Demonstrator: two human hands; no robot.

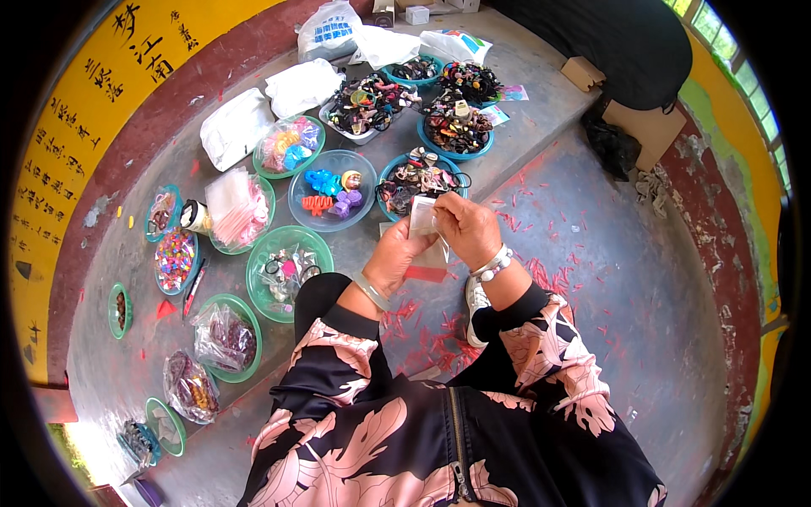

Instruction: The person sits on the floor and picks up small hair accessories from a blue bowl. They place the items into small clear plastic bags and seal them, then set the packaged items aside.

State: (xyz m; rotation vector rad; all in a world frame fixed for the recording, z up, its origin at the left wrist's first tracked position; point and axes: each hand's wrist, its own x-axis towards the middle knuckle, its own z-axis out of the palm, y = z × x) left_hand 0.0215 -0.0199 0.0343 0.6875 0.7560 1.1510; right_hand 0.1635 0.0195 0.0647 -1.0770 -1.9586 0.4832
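Note:
In front of me, both hands are raised around a small clear plastic bag (422,215) with a pale piece in it. My left hand (392,260) pinches its left side between thumb and fingers. At its upper right edge, the fingers of my right hand (470,230) are bent and pressed together on the plastic. Clear film hangs below the fingers, and a flat red piece (425,273) shows under it; whether the two are joined I cannot tell. Just beyond my hands stands a blue bowl (464,180) heaped with dark hair ties (414,188).
A clear bowl of colourful hair clips (345,203) and a green bowl (262,302) of small packets stand left. More bowls of hair ties (367,103) and white bags (235,128) lie farther off. Red scraps (439,331) litter the lower floor past the ledge, around my shoe (476,308).

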